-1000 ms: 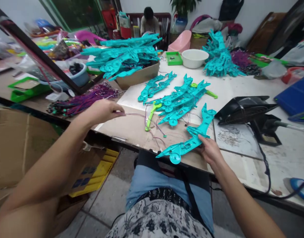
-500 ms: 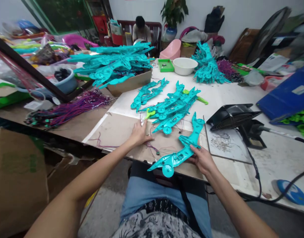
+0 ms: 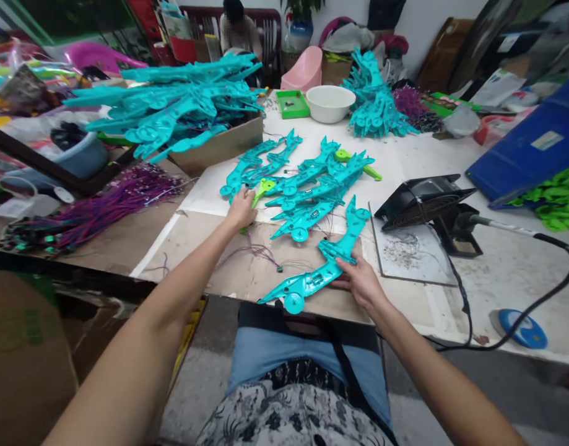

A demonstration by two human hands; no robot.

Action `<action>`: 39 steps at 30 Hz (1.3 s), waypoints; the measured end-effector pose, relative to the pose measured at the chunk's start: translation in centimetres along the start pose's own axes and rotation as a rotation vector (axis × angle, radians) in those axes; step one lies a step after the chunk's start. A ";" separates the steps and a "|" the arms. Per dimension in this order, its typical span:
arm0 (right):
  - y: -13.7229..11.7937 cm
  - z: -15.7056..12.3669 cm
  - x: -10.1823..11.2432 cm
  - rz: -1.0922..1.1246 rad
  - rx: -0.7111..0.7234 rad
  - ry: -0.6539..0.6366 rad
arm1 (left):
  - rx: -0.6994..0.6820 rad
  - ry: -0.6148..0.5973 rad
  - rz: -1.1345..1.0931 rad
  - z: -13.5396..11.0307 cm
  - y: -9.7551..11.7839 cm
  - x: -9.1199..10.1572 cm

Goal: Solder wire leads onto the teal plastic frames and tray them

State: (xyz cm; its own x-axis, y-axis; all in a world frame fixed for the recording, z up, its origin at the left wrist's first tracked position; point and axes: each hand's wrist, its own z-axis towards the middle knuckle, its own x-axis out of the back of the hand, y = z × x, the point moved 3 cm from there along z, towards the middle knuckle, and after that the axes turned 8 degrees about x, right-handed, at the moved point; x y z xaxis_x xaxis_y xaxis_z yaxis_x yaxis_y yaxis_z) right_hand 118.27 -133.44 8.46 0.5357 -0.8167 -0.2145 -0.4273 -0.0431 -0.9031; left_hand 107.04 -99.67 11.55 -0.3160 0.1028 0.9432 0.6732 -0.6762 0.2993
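Observation:
My left hand [image 3: 242,209] is closed around a lime-green plastic piece [image 3: 264,188]; its rounded end sticks out beyond my fingers, and a bit of green shows below the hand. My right hand [image 3: 362,280] grips a long, bent teal plastic part [image 3: 328,267] by its middle, near the table's front edge. That part has a round disc near its left end. Several similar teal parts [image 3: 307,198] lie beyond, just right of my left hand. Thin wires with a small connector [image 3: 279,268] rest on the brown board between my hands.
A box heaped with teal parts [image 3: 182,105] stands back left, beside a bundle of purple wires [image 3: 89,204]. At right are a black fan unit [image 3: 421,207], a soldering iron [image 3: 502,226] in its stand and a blue bin [image 3: 530,155]. A person [image 3: 240,31] sits at the back.
My left hand has moved forward and now has its fingers around the lime-green piece, which has risen slightly. The right hand still holds the teal part. The camera view has shifted.

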 end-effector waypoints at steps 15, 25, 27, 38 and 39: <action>-0.4 -4.3 3.7 -0.227 0.215 -0.031 | -0.304 0.095 -0.006 -7.1 7.9 -0.6; 2.5 -16.5 27.1 -0.075 0.592 1.146 | -0.559 0.275 -0.253 -19.8 10.1 -1.0; 6.1 -17.0 30.4 -0.125 0.397 1.193 | -0.608 0.279 -0.246 -22.1 11.5 -1.3; 15.2 -11.8 26.9 -0.265 0.380 1.062 | -0.904 -0.033 -0.423 -27.0 22.1 -3.9; 13.5 -12.1 27.0 -0.279 0.449 1.090 | -0.899 -0.036 -0.425 -27.2 22.5 -3.9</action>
State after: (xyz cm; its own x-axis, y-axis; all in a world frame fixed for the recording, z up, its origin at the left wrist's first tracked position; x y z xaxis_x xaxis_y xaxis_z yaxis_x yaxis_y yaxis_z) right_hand 118.16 -163.04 -5.00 -0.4178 -0.8764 0.2393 0.0113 -0.2684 -0.9632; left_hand 105.24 -135.13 10.72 -0.3828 0.4772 0.7910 -0.2527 -0.8777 0.4072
